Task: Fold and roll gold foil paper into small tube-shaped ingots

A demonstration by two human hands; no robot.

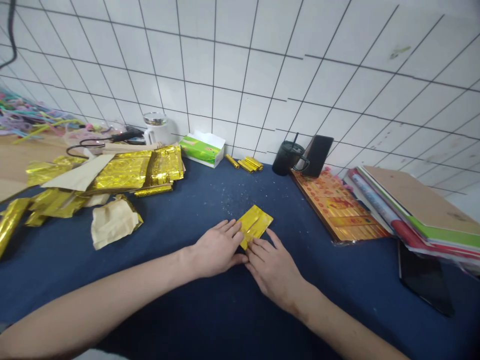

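Observation:
A small sheet of gold foil paper (255,223) lies slanted on the dark blue tabletop in front of me. My left hand (219,248) rests palm down at its left edge, fingers stretched out and touching the foil. At the near edge is my right hand (275,270), also palm down, its fingers spread over the foil's lower corner and the little finger held apart. Both thumbs come close together just below the sheet. My fingers cover its near end, so how that part is folded is hidden.
Several thin gold rolls (250,164) lie near the wall by a green tissue pack (202,149). Stacked gold foil (123,170) and a crumpled paper piece (114,222) are left. Rightward stand a dark mug (288,157), orange packets (339,205), folders (423,200) and a black phone (425,280).

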